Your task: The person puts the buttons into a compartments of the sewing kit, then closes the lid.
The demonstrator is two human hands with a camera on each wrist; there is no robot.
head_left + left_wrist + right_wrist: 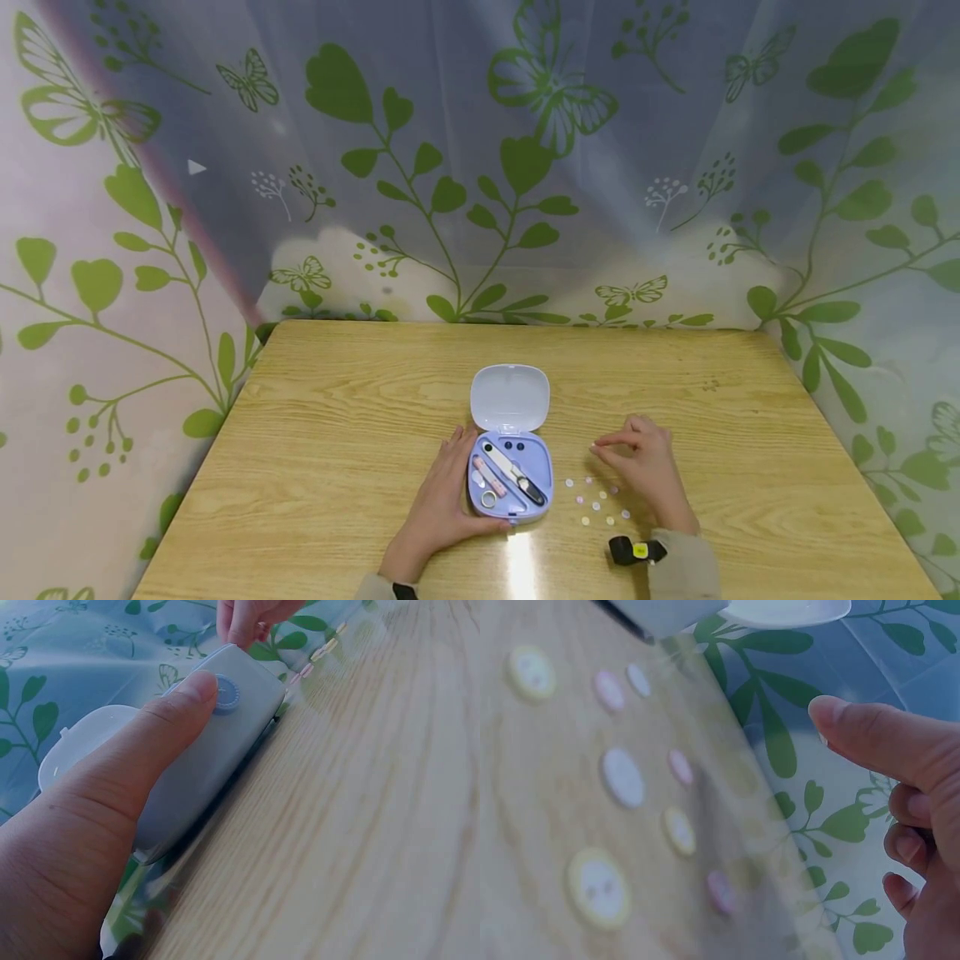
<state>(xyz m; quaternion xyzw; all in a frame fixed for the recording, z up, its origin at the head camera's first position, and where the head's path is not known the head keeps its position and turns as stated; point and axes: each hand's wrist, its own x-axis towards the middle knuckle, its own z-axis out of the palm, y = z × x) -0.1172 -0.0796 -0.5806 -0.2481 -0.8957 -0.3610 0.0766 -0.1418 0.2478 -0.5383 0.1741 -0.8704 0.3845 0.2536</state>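
Note:
A lilac sewing-kit box (548,477) lies open in the middle of the wooden table (337,417), its lid (510,398) tipped back. Inside lie white-handled snips (517,475), a pink piece (489,476) and a small ring (488,498). My left hand (448,493) grips the box's left side. Its thumb (154,746) presses the front wall of the box (232,739) beside a round blue clasp (226,694). My right hand (643,457) hovers just right of the box over several small pastel buttons (596,502). Its index finger (877,735) is extended, the others curl, and it holds nothing.
A curtain printed with green leaves and butterflies (480,167) hangs close behind and beside the table. A black wrist strap (636,550) sits on my right sleeve. The buttons (622,776) lie loose on the wood between the box and my right wrist.

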